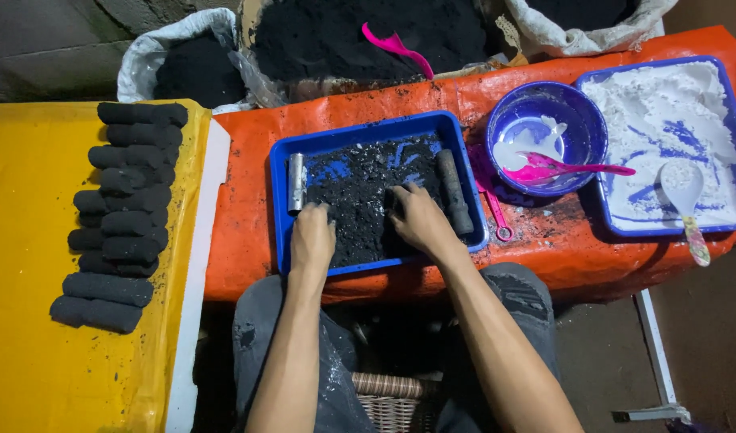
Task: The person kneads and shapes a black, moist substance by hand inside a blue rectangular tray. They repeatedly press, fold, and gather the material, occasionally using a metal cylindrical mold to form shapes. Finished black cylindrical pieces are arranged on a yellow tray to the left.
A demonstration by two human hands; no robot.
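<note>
1. Setup first: a low table (248,240) wrapped in orange tarp runs across the middle of the frame, with a yellow-covered surface (39,321) at left, all in a dim, concrete-looking corner. The person sits at the bottom centre, knees under the edge, on what looks like a wicker stool (394,397).
2. Nearest the body, both hands are down in the blue tray (281,200) at centre. Left hand (313,236) is curled palm-down on the black powder mix (356,200); right hand (420,220) has its fingers spread and digging into it. Neither pinches or holds a tool.
3. My take: this is kneading, so work from the edges inward and keep the pile off the rim or it spills onto the tarp.
4. A short metal tube (296,183) lies along the tray's left wall, and a dark cylinder (454,192) lies along the right, just beside the right hand. Don't bury them.
5. At left, rows of finished black briquettes (123,216) sit on the yellow sheet.
6. Centre right: a blue bowl (580,120) with white paste and a pink spoon (564,170), then a tray of white powder (729,88) with a white spoon (682,188).
7. Along the top: sacks of black powder (344,36), with a pink scoop (396,46) stuck in.
</note>
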